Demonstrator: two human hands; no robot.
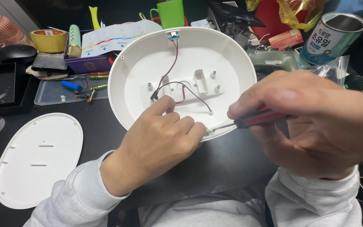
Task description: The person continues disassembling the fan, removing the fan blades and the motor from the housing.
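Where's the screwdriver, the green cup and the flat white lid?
screwdriver (255, 119): head view, on its red handle just in front of the right hand's fingers.
green cup (171, 13): head view, on the middle of its side.
flat white lid (38, 159): head view, on its middle, left of the left sleeve.

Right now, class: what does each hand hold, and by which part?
The right hand holds a red-handled screwdriver by its handle. The left hand grips the white oval shell at its near rim.

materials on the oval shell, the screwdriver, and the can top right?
Oval shell: likely moulded plastic, matte white, with moulded posts. Screwdriver in the right hand: shiny metal shaft, red handle, probably plastic. Can: looks like metal, bright silvery rim, printed label.
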